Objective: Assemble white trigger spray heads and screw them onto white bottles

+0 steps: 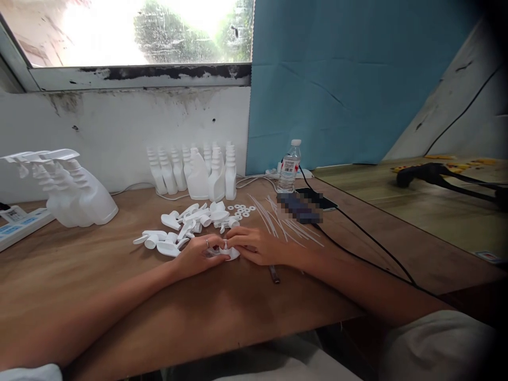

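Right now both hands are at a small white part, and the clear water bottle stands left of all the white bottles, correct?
Not quite: in the head view, the clear water bottle stands right of all the white bottles. The left hand and right hand are at a small white part.

The left hand (200,253) and right hand (254,246) cover most of the white piece (233,254) between them; I can't make out its shape. One end of a dark object (274,275) hides behind the right hand. Bottle label (290,166) print looks too small to read.
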### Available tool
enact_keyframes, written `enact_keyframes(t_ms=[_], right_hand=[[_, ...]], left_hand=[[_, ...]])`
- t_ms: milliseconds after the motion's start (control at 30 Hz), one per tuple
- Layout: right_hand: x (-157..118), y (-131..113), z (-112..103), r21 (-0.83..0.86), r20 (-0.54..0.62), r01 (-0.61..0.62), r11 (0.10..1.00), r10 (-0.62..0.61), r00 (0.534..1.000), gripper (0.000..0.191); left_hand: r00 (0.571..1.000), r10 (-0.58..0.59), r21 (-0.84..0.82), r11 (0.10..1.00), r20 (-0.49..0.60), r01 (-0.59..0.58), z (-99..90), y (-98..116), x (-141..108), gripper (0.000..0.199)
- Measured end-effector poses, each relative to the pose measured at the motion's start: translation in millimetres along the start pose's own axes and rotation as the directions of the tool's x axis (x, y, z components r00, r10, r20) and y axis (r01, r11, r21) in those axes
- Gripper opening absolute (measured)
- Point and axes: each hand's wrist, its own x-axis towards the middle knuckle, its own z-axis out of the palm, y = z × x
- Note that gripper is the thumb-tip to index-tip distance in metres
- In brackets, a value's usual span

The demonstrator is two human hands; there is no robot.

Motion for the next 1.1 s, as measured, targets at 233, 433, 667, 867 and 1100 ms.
enact_keyframes(t_ms=[233,433,667,867,1100], right_hand=[[2,-1,-1,0.008,-0.006,-0.008,1.0,0.008,1.0,0.027],[2,0,2,0.088,-0.019,0.004,0.996,-0.002,1.0,0.025],[0,7,-8,0.147,-0.206,-0.089,0.985,0.119,0.971,0.024],[-6,21,-13,-0.081,0.106,-0.011,0.997,0.019,0.994,0.031],[-12,36,-16,-0.242,0.091,-0.122,0.962,0.148,0.985,0.029]], left_hand=[[0.99,0.133,0.017,0.991,-0.038,-0.132,0.1,-3,0,0.015],[0.959,0.274,0.026,0.962,-0.076,-0.273,1.8,-4,-2,0.01],[0.956,0.288,0.121,0.952,-0.05,-0.281,3.6,-7,-3,0.012],[0.947,0.32,0.125,0.941,-0.023,-0.315,3.3,-6,-3,0.019],[0.948,0.284,0.22,0.925,0.144,-0.311,-4.0,5,0,0.021]])
